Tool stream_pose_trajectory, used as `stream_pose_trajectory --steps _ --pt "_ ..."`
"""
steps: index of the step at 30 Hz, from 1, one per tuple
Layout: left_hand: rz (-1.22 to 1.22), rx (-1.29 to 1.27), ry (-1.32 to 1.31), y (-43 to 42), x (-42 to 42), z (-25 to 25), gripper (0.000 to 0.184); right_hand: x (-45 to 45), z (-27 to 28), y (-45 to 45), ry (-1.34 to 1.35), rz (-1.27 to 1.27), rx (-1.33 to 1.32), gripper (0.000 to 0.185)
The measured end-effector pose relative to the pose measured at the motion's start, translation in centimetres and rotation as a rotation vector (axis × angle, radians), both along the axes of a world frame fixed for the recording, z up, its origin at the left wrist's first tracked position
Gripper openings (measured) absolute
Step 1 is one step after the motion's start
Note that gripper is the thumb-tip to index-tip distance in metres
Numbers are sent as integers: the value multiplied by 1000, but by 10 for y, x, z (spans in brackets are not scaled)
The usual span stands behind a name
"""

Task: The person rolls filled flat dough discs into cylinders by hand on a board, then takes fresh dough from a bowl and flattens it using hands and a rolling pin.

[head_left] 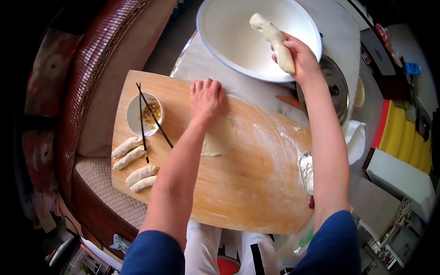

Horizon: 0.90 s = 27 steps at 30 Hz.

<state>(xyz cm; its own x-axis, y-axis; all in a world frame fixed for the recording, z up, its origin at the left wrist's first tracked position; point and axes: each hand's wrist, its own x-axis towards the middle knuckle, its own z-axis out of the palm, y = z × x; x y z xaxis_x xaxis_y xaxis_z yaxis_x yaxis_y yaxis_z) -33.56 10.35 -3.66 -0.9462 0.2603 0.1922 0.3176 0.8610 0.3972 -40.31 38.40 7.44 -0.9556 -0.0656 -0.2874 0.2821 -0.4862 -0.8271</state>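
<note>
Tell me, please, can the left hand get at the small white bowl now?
Probably yes: the left hand is close to the small white bowl, with only bare board between, though black chopsticks lie across its rim.

Right hand [302, 59], upper right of frame: gripping a pale dough roll [273, 39], holding it slantwise over a big white basin [222, 39]. Left hand [208, 98], upper centre: resting on the wooden board [256, 197], just above a flat dough sheet [217, 141]. Left of frame: chopsticks [145, 147] lying across a small bowl [133, 121]; four filled-looking rolls [141, 174] sitting below it. Flour [308, 170] showing at right, partly hidden behind the forearm.
</note>
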Motion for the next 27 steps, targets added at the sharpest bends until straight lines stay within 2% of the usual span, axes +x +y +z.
stream_pose_trajectory --steps 2,5,6,7,9,11,14,17,18,20,23,26,27 --pt "-7 24 21 -1 0 -5 15 64 38 -20 61 -4 -123 55" --pt "-55 98 29 -7 -6 -17 16 163 39 -31 -16 9 -316 54" --pt "-94 142 11 -10 -6 -15 18 199 19 -33 -49 -15 -355 54" --pt "-137 145 58 -12 -2 -13 18 237 -4 -34 -109 -24 -287 53" --pt "-165 97 54 -6 20 10 17 309 -20 -51 -305 -83 -312 51" --pt "-177 57 33 -1 46 27 16 367 -42 -64 -379 -81 -484 48" --pt "-65 588 -209 -7 46 -13 25 416 -48 -85 -382 -155 -724 47" --pt "3 228 -141 -14 53 14 33 446 -70 -89 -458 -170 -558 51" --pt "-42 97 -163 -13 62 32 35 452 -75 -90 -484 -176 -488 51" --pt "-119 -171 -205 -12 88 66 39 462 -81 -88 -435 -164 -525 50" --pt "-129 -149 -291 -25 87 47 44 467 -83 -91 -394 -189 -493 52" --pt "-223 -370 -480 -27 82 42 44 470 -87 -92 -293 -139 -424 48" --pt "-315 -255 -418 -29 89 39 43 474 -89 -93 -276 -133 -422 48"
